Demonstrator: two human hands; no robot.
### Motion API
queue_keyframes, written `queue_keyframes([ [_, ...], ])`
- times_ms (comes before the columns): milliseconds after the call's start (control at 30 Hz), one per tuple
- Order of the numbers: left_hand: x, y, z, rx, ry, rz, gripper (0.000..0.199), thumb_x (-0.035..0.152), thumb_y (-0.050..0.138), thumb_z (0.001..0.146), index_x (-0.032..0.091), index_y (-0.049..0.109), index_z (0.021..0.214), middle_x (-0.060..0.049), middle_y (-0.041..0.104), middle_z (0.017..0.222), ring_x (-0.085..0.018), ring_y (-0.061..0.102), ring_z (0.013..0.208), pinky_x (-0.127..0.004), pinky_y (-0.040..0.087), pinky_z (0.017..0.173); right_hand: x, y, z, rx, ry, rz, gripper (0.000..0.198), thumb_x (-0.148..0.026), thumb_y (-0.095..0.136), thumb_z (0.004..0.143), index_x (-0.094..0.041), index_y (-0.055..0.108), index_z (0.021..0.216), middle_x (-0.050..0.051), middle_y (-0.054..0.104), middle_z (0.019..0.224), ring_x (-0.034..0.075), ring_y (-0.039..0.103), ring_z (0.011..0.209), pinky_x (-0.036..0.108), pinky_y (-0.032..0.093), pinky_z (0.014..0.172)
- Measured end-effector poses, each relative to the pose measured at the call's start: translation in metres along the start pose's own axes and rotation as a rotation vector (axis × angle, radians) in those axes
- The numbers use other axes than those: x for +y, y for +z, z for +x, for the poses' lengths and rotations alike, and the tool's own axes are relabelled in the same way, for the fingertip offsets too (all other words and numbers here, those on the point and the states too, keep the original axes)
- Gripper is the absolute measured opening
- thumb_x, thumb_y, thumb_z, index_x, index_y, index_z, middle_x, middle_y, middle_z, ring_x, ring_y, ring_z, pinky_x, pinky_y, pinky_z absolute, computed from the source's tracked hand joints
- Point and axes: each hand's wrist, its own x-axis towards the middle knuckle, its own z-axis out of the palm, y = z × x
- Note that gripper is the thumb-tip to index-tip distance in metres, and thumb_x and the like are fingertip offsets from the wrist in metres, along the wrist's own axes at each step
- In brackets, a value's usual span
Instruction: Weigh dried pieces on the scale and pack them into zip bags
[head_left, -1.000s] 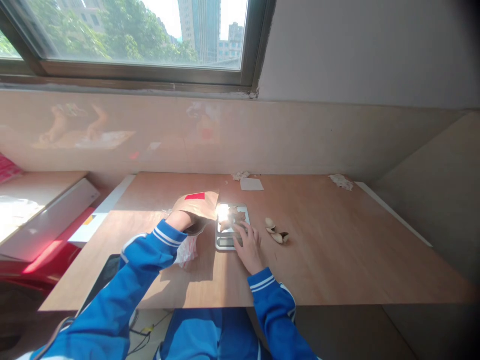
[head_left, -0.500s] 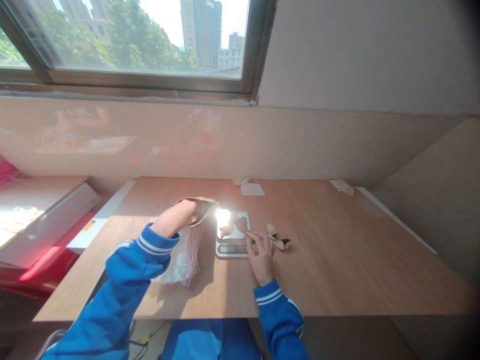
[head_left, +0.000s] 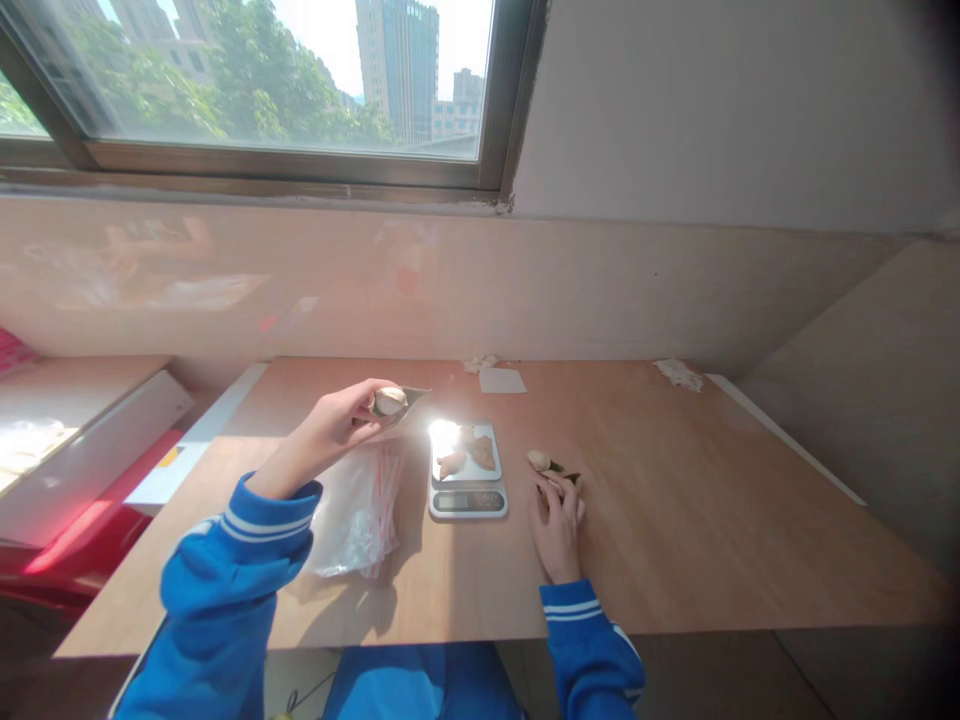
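Observation:
My left hand [head_left: 346, 422] is raised left of the scale, closed on a pale, oval shell-like piece [head_left: 390, 401]. A thin, brownish sheet-like edge [head_left: 415, 397] sticks out beyond that piece; what it belongs to is unclear. On the white digital kitchen scale [head_left: 491, 502] lie several brown, irregular pieces [head_left: 481, 452], partly lost in glare. Right of it, the bent fingers of my right hand [head_left: 557, 520] close over a small group of pale shell-like pieces [head_left: 538, 460] with dark edges. My fingers partly cover this group.
Clear plastic zip bags [head_left: 352, 525] with red strips lie left of the scale. Toward the wall are a white paper [head_left: 502, 381] and crumpled tissues [head_left: 679, 375]. The wooden table [head_left: 697, 540] ends at a wall behind.
My left hand has drawn back and turned, and the pale oval piece now shows in its fingers. My right hand has moved right, from the scale's edge to the shell-like pieces.

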Motion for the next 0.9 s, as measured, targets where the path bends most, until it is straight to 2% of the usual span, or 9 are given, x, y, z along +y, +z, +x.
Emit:
queue_keyframes([
  [100,0.015,0.019,-0.013,0.08,0.015,-0.244,0.033,0.029,0.059,0.083,0.018,0.059,0.115,-0.008,0.064,0.115,-0.019,0.061,0.105,-0.029,0.051,0.088,-0.03,-0.01,0.007,0.013,0.015,0.12,0.025,-0.032,0.046,0.093,-0.022,0.066,0.103,0.012,0.057,0.11,0.027,0.054,0.103,0.05,0.042,0.092],
  [200,0.028,0.053,-0.021,0.036,-0.065,-0.416,0.033,0.034,0.067,0.079,0.016,0.063,0.107,-0.009,0.066,0.107,-0.021,0.062,0.101,-0.032,0.053,0.085,-0.078,-0.031,0.02,-0.058,0.034,0.393,0.027,-0.031,0.042,0.095,-0.021,0.063,0.109,0.011,0.056,0.11,0.025,0.053,0.109,0.046,0.044,0.094],
  [300,0.03,0.087,-0.025,0.052,-0.129,-0.492,0.032,0.037,0.066,0.079,0.019,0.064,0.106,-0.008,0.064,0.104,-0.02,0.062,0.098,-0.032,0.053,0.084,-0.126,-0.054,0.033,-0.153,0.086,0.673,0.03,-0.032,0.036,0.098,-0.023,0.059,0.114,0.01,0.057,0.114,0.022,0.055,0.109,0.041,0.047,0.094],
  [400,0.025,0.113,-0.029,0.073,-0.101,-0.477,0.034,0.038,0.065,0.081,0.02,0.063,0.11,-0.01,0.062,0.109,-0.022,0.06,0.103,-0.034,0.052,0.087,-0.154,-0.066,0.04,-0.251,0.148,0.866,0.034,-0.037,0.035,0.098,-0.024,0.054,0.123,0.01,0.058,0.12,0.021,0.06,0.101,0.04,0.051,0.089],
  [467,0.02,0.124,-0.032,0.096,-0.09,-0.418,0.043,0.036,0.065,0.081,0.023,0.057,0.121,-0.01,0.06,0.116,-0.022,0.059,0.106,-0.036,0.051,0.089,-0.159,-0.066,0.039,-0.306,0.193,0.965,0.036,-0.042,0.04,0.096,-0.025,0.05,0.127,0.01,0.058,0.123,0.022,0.061,0.102,0.039,0.054,0.085],
  [567,0.012,0.138,-0.037,0.175,-0.094,-0.281,0.056,0.031,0.065,0.08,0.027,0.046,0.133,-0.009,0.06,0.115,-0.022,0.06,0.102,-0.04,0.051,0.089,-0.159,-0.058,0.035,-0.391,0.286,1.102,0.042,-0.043,0.052,0.091,-0.025,0.046,0.129,0.01,0.059,0.125,0.023,0.062,0.106,0.04,0.056,0.084],
  [700,0.006,0.147,-0.04,0.198,-0.073,-0.163,0.056,0.029,0.062,0.082,0.025,0.042,0.134,-0.01,0.058,0.115,-0.022,0.061,0.099,-0.042,0.052,0.088,-0.154,-0.042,0.03,-0.371,0.421,1.198,0.038,-0.04,0.062,0.085,-0.023,0.052,0.117,0.009,0.064,0.115,0.021,0.065,0.101,0.038,0.056,0.085],
  [800,0.004,0.146,-0.04,0.161,-0.043,-0.142,0.055,0.03,0.06,0.084,0.024,0.039,0.135,-0.01,0.056,0.116,-0.021,0.06,0.099,-0.04,0.052,0.087,-0.143,-0.031,0.033,-0.322,0.469,1.165,0.038,-0.043,0.063,0.084,-0.02,0.054,0.113,0.009,0.067,0.109,0.021,0.066,0.095,0.037,0.057,0.08],
  [900,0.001,0.136,-0.039,0.214,-0.051,-0.12,0.042,0.031,0.055,0.088,0.023,0.044,0.128,-0.009,0.056,0.113,-0.02,0.058,0.101,-0.038,0.05,0.088,-0.125,-0.018,0.043,-0.265,0.464,1.002,0.039,-0.045,0.06,0.085,-0.017,0.056,0.111,0.011,0.067,0.107,0.021,0.065,0.094,0.037,0.055,0.081],
])
